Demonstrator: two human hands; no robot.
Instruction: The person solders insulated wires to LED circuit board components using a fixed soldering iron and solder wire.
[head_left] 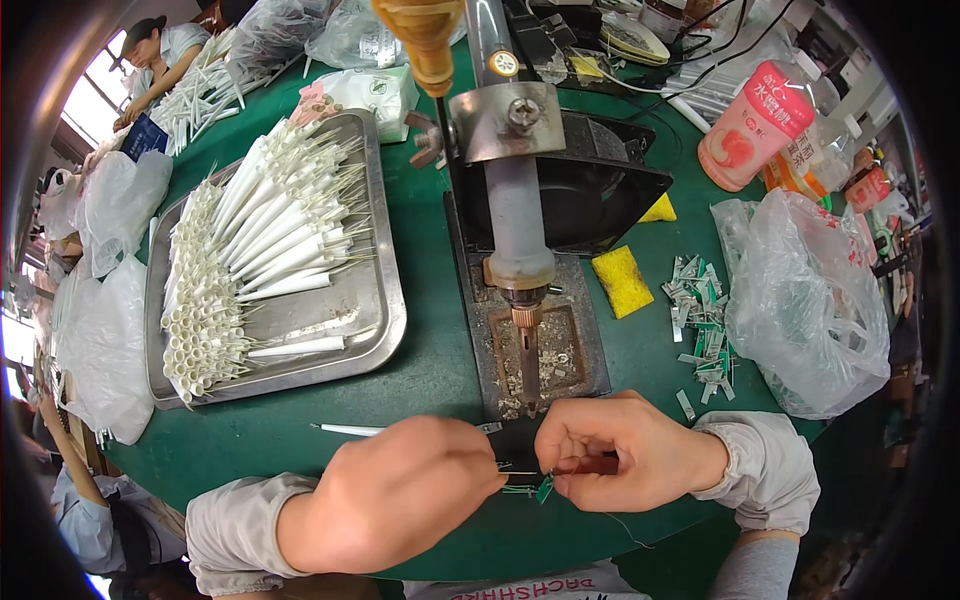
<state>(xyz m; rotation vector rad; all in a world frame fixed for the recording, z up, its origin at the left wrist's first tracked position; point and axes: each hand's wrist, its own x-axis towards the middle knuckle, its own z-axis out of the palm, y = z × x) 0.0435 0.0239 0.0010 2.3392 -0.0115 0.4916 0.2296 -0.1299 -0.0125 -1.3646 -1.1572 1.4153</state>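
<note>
My left hand (405,495) is closed, slightly blurred, its fingertips hidden behind the knuckles. A thin wire (518,473) runs from those fingertips towards my right hand (625,455). The right thumb and fingers pinch a small green circuit board (545,489), and a fine loose wire trails below them. Just above both hands, the tip of an upright soldering iron (529,365) points down from its metal clamp (508,120). A white tapered tube (348,430) lies on the table, partly behind my left hand.
Left stands a metal tray (395,300) heaped with white tapered tubes (285,225) with wire ends. Right are a yellow sponge (622,281), a pile of small green boards (705,325), a clear plastic bag (810,300) and a pink bottle (757,125). Another person (165,60) sits at far left.
</note>
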